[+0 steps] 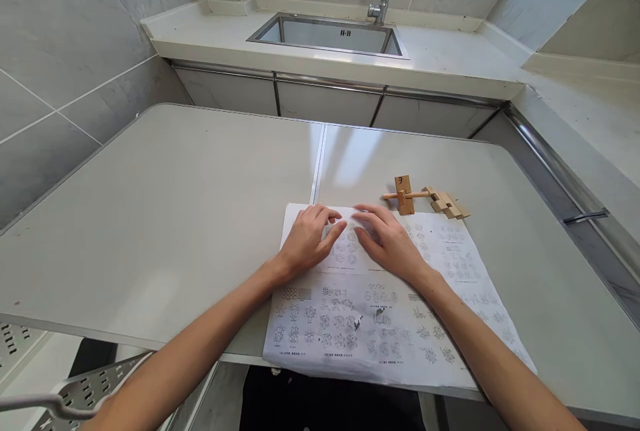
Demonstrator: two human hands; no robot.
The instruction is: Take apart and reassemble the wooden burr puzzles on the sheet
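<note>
A large white sheet (pixel 350 344) printed with rows of small line diagrams lies on the table, with two small dark torn spots in its lower middle. My left hand (pixel 313 234) rests on its upper left part, fingers slightly curled and thumb apart, holding nothing. Facing it across a small gap, my right hand (pixel 387 238) lies on the sheet with its fingers spread and nothing in them. Just beyond the sheet's top edge is a wooden piece (pixel 404 195) with a thin stick through it. The stick reaches right to a stepped cluster of wooden blocks (pixel 445 204).
The pale table (pixel 150 218) has a seam down its middle. Behind it runs a counter (pixel 210 34) with a steel sink (pixel 327 34) and a faucet (pixel 383 8). Perforated chair-like metal parts (pixel 85 388) stand at the lower left.
</note>
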